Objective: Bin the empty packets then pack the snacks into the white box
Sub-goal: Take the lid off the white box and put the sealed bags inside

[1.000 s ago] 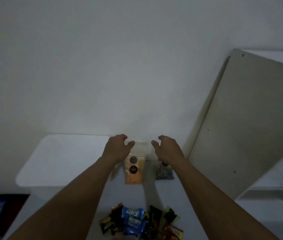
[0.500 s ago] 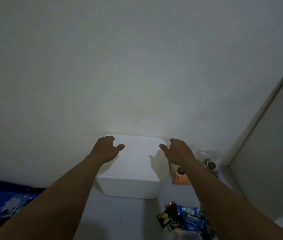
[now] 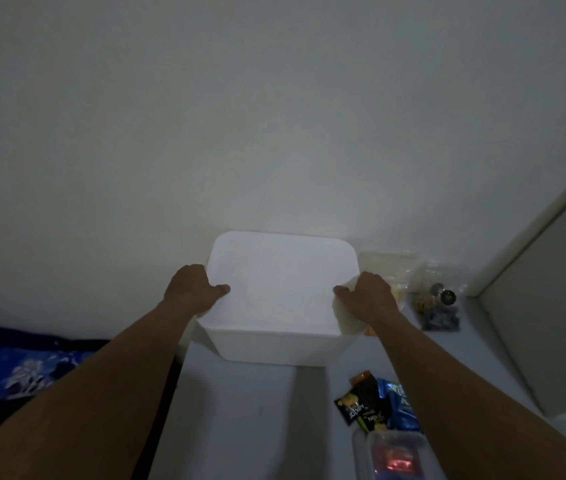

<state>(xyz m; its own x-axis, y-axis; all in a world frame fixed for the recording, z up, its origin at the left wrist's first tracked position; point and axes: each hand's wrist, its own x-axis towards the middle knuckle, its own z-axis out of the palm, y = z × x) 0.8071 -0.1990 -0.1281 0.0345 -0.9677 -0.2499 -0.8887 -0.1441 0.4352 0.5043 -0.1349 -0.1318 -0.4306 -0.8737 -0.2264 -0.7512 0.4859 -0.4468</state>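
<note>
1. As both hands grip the white box [image 3: 274,341], which stands on the white table [image 3: 240,427] against the wall, the packing step appears only to be starting: the box's flat top is shut and nothing shows inside.
2. The left hand [image 3: 193,292] clamps the top's left edge, thumb lying on the surface and fingers curled over the side; the right hand [image 3: 368,296] holds the right edge the same way.
3. Snack packets [image 3: 375,403] lie heaped nearer the person, apart from the box, while clear bags [image 3: 437,299] sit just beside its right wall.
4. The next move likely calls for an even two-handed lift to open the top or draw the box closer.
5. In the dim light, it cannot be told which packets are empty.
</note>
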